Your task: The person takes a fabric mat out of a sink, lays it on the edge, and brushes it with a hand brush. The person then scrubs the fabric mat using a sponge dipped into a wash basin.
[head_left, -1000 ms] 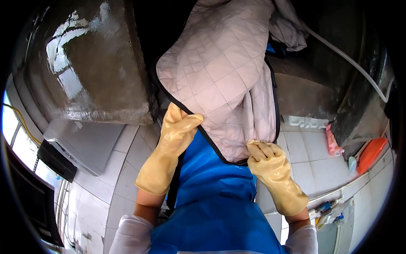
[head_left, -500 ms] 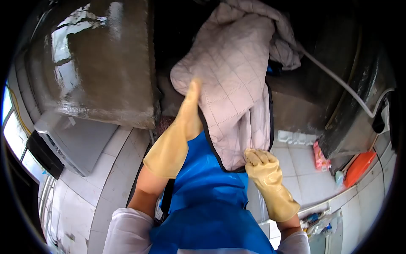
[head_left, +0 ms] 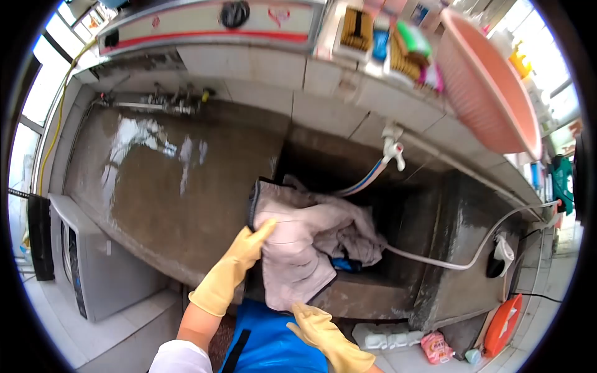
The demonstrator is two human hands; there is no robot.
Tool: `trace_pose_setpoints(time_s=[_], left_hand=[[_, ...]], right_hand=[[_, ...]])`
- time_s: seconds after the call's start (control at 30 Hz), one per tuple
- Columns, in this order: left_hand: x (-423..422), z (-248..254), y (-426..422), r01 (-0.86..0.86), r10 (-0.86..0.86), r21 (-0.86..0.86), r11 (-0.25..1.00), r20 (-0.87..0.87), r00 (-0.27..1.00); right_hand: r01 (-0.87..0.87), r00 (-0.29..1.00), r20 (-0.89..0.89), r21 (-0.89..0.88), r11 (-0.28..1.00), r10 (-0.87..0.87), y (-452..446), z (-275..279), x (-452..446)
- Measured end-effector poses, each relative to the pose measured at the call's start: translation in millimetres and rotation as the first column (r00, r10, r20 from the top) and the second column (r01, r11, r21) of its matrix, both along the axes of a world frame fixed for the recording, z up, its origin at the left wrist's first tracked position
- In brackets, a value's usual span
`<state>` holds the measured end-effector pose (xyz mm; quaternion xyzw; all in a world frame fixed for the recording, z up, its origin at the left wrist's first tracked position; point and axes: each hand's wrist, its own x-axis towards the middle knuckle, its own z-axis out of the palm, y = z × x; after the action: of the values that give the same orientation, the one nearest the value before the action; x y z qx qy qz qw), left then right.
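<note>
From my seat, the dark stone basin (head_left: 398, 227) holds the bunched part of the quilted cloth (head_left: 289, 236), with something blue (head_left: 346, 265) under its folds; a striped hose (head_left: 365, 179) runs from the tap (head_left: 393, 149) into it. The cloth's near end hangs over the front rim (head_left: 370, 301). My gloved left hand (head_left: 247, 247) touches the cloth's left side — I cannot tell whether it grips. My gloved right hand (head_left: 320, 328) is unclenched, fingers straight, at the lower hem. Leftward, the wet slab (head_left: 205, 211) stretches wide — its edge beside the cloth.
</note>
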<state>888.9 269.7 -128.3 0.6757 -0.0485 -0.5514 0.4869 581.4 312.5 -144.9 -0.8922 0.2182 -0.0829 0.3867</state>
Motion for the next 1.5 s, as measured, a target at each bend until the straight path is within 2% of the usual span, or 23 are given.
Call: trace_pose_setpoints(time_s=[0.07,0.1,0.13,0.17,0.2,0.27,0.33,0.37,0.4,0.43,0.53,0.57,0.6,0.63,0.67,0.73,0.8,0.97,1.07,1.17,1.27,1.33,1.5], left_hand=[[26,-28,9,-0.1,0.091,0.095,0.99,0.094,0.991],[40,-48,20,0.006,-0.024,0.075,0.997,0.244,0.97],[52,-69,29,-0.019,0.007,0.093,0.995,0.135,0.991],[63,-75,32,-0.045,0.042,0.119,0.992,0.029,0.999],[69,-94,33,-0.024,0.022,0.108,0.994,0.025,0.999],[68,-152,43,-0.158,0.136,0.238,0.958,0.107,0.985],[61,-117,32,-0.121,0.071,0.236,0.964,0.21,0.975],[55,-119,27,-0.127,0.071,0.223,0.966,0.245,0.967],[53,-117,23,-0.124,0.066,0.212,0.969,0.261,0.963],[52,-116,18,-0.121,0.062,0.2,0.972,0.277,0.959],[56,-140,14,-0.25,0.203,0.241,0.938,0.202,0.958],[63,-188,25,-0.059,-0.013,0.252,0.966,0.275,0.961],[68,-198,26,0.241,-0.392,0.363,0.9,0.432,0.812],[72,-205,27,0.422,-0.656,0.503,0.754,0.563,0.502],[71,-194,25,0.42,-0.655,0.503,0.755,0.561,0.506],[67,-169,20,0.42,-0.698,0.559,0.715,0.529,0.483],[67,-151,18,0.43,-0.708,0.568,0.702,0.495,0.503],[66,-129,18,0.451,-0.694,0.533,0.716,0.477,0.539],[65,-125,18,0.451,-0.691,0.528,0.719,0.478,0.542],[60,-177,23,0.456,-0.696,0.532,0.714,0.467,0.546],[59,-182,23,0.43,-0.668,0.525,0.734,0.444,0.597],[64,-127,18,0.447,-0.685,0.537,0.716,0.416,0.597],[64,-109,11,0.345,-0.548,0.505,0.791,0.336,0.766]], right_hand=[[-0.021,0.998,-0.055,-0.017,1.0,0.02,-23,15,17],[-0.049,0.965,-0.253,0.081,0.996,0.068,-46,40,37],[-0.047,0.89,-0.438,0.192,0.98,0.129,-69,62,54],[0.007,0.896,-0.433,0.234,0.972,0.097,-92,78,67],[0.133,0.975,-0.195,0.112,0.985,-0.109,-111,94,84],[0.297,0.954,-0.128,0.281,0.913,-0.271,-171,153,115],[0.306,0.921,0.185,0.201,0.931,-0.342,-237,173,139],[0.426,0.834,0.385,0.005,0.905,-0.395,-266,181,152],[0.453,0.763,0.411,0.21,0.866,-0.499,-296,192,159],[0.496,0.731,0.421,0.215,0.841,-0.538,-326,207,165],[0.687,0.69,0.54,-0.279,0.67,-0.482,-412,234,187],[0.714,0.698,0.463,-0.503,0.487,-0.547,-446,225,192],[0.716,0.669,0.297,-0.501,0.486,-0.681,-450,250,207],[0.691,0.635,0.154,-0.551,0.468,-0.757,-471,258,220],[0.688,0.639,0.152,-0.552,0.471,-0.755,-479,268,231],[0.668,0.438,-0.261,-0.546,0.506,-0.86,-489,289,250],[0.576,0.464,-0.335,-0.589,0.567,-0.82,-517,277,251],[0.676,0.432,-0.203,-0.572,0.464,-0.879,-513,281,270],[0.408,0.63,-0.106,-0.798,0.443,-0.77,-501,274,288],[0.099,0.431,-0.493,-0.807,0.583,-0.756,-507,268,303],[0.284,0.355,-0.547,-0.709,0.645,-0.758,-526,265,309],[0.302,0.312,-0.612,-0.662,0.686,-0.727,-534,272,312],[0.611,0.249,-0.456,-0.61,0.504,-0.854,-568,241,312]])
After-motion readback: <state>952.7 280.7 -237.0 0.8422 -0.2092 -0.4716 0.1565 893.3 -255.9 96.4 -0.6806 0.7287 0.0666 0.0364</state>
